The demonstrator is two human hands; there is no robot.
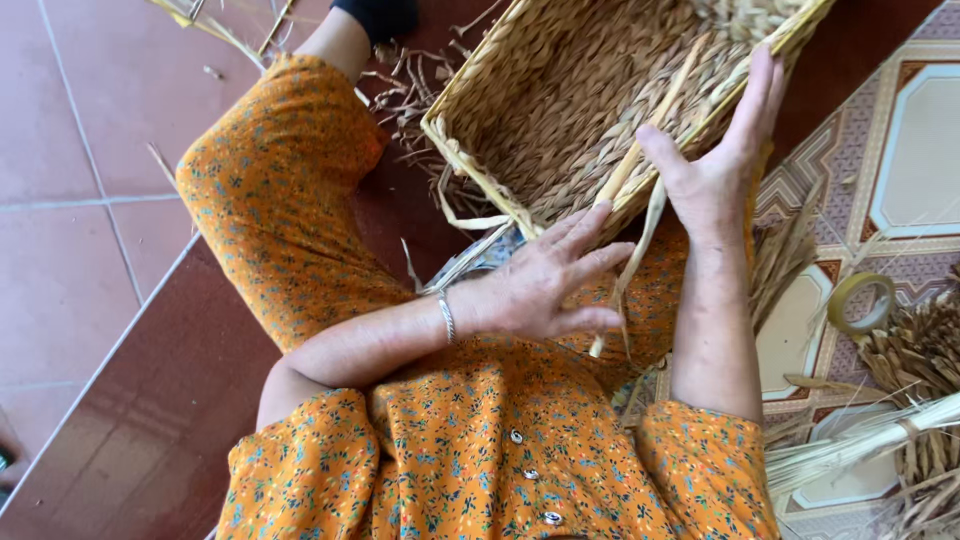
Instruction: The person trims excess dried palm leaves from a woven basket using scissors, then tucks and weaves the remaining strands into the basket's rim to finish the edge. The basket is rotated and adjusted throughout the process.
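Note:
A rectangular woven straw basket (pixel 560 110) rests tilted on my lap, its opening facing me. My left hand (pixel 545 285), with a silver bracelet at the wrist, lies with fingers spread against the basket's near corner. My right hand (pixel 715 165) grips the basket's near rim, fingers stretched up along the edge and thumb inside. A flat pale straw strand (pixel 625 245) hangs from the rim between the two hands. I wear an orange flowered dress (pixel 480 440).
Bundles of dried straw (pixel 915 350) and a pale tied sheaf (pixel 860 445) lie on the patterned mat at right, beside a roll of tape (pixel 862 300). Loose straw scraps (pixel 405 95) sit by the basket's far side. Red tile floor (pixel 90 200) spreads left.

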